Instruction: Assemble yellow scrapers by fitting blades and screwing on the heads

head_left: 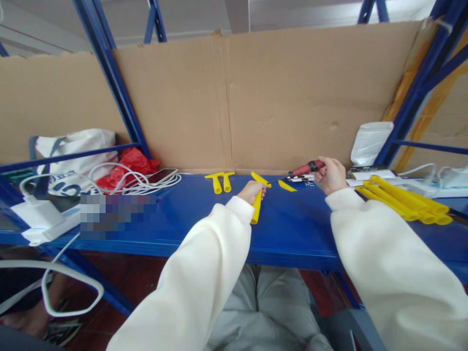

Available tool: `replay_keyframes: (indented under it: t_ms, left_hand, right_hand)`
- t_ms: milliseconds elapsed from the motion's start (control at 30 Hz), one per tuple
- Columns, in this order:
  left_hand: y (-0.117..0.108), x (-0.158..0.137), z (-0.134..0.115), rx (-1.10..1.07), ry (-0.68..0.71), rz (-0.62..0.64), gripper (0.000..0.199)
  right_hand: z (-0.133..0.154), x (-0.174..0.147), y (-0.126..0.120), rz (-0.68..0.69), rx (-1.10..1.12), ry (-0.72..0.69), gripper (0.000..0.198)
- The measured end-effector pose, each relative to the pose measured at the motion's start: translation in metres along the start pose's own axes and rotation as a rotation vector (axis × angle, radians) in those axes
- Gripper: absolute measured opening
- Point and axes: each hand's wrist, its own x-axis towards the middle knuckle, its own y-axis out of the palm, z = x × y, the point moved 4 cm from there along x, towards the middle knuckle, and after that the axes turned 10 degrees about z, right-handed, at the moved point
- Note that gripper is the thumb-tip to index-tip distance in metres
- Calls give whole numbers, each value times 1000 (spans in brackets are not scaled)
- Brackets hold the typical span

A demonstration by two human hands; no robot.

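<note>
My left hand (251, 191) is closed around a yellow T-shaped plastic piece (257, 209), its tube end pointing toward me and its flat crosspiece at the far end. In my right hand (332, 175) is the red and black handle of a screwdriver (303, 169). Its thin shaft runs left to the yellow piece by my left fingers; whether the tip sits on a screw is too small to tell. A loose yellow flat piece (287, 186) lies between the hands. Two T-shaped yellow pieces (218, 183) lie side by side left of my left hand.
Several yellow tubes (405, 200) are stacked at the right beside small boxes (371, 173) and a white pouch (371, 144). At left are white cables (146, 184), a power strip (54, 226), a red plastic bag (127, 168) and a cloth bag (76, 156). Cardboard (292, 97) walls the back.
</note>
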Motion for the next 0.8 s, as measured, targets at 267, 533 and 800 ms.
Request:
replay_keyframes:
  t_ms: [267, 533, 800]
  left_hand:
    - [-1, 0, -1, -23, 17, -36, 27]
    - [0, -2, -3, -17, 29, -27, 28]
    - [-1, 0, -2, -34, 54, -56, 29]
  right_hand:
    - [-1, -1, -1, -14, -20, 21, 39]
    - [-8, -4, 5, 75, -116, 199, 35]
    - [-27, -23, 23, 474, -452, 571, 28]
